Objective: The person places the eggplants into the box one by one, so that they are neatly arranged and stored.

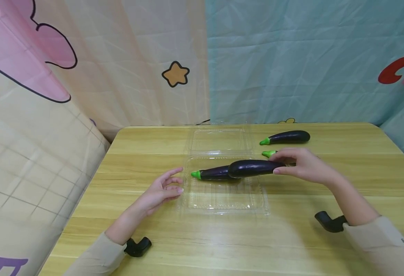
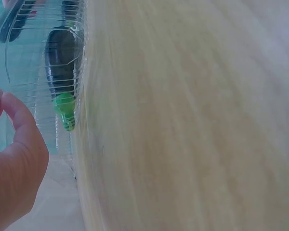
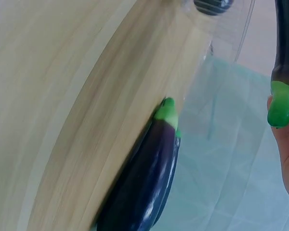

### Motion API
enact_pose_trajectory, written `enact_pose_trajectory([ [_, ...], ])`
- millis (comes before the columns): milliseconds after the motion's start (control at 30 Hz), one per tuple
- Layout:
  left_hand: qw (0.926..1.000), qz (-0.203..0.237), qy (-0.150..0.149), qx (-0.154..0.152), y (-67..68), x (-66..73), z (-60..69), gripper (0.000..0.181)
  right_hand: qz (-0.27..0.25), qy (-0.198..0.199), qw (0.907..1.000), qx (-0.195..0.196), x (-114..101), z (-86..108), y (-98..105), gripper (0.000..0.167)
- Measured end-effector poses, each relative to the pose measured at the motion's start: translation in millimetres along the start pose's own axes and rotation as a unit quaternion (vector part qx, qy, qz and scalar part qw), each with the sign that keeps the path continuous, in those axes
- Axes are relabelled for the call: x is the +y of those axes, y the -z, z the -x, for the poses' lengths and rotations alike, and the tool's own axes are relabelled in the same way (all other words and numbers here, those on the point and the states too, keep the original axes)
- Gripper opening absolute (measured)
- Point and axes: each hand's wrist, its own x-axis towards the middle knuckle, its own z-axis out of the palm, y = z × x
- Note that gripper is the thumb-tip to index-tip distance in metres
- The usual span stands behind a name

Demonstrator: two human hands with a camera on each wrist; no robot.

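Note:
A clear plastic clamshell box [image 1: 222, 201] lies on the table with its lid [image 1: 219, 140] folded back behind it. One eggplant [image 1: 215, 173] with a green stem lies inside the box. My right hand [image 1: 300, 165] grips another eggplant [image 1: 252, 168] near its stem end, its rounded end above the one in the box. The green stem [image 3: 282, 103] of this held eggplant shows in the right wrist view. At the box's left side is my left hand [image 1: 162, 191], fingers loosely extended, fingertips at the wall; whether they touch it is hard to tell.
Right of the lid lies an eggplant [image 1: 289, 137]. A nearer eggplant [image 1: 268, 153] is mostly hidden behind my right hand; both show in the right wrist view. Black curved pieces [image 1: 138, 247] sit by each wrist. Printed curtains [image 1: 278, 69] hang behind the wooden table [image 1: 202, 245].

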Motion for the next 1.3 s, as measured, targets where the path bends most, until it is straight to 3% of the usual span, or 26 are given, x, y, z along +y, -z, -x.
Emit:
enact_pose_trajectory([
  [367, 1.0000, 0.000, 0.000, -0.003, -0.4, 0.9, -1.4, 0.070, -0.022, -0.011, 0.9996, -0.016, -11.1, -21.2, -16.4, 0.027],
  [867, 1.0000, -0.004, 0.003, -0.007, -1.0, 2.8, -2.2, 0.071, -0.013, 0.038, 0.9988, -0.027, -16.0, -44.8, -42.2, 0.027],
  [1300, 0.9999, 0.013, 0.007, -0.006, -0.6, 0.4, -1.6, 0.071, 0.000, 0.043, 0.9972, -0.061, -24.8, -58.1, -65.4, 0.029],
])
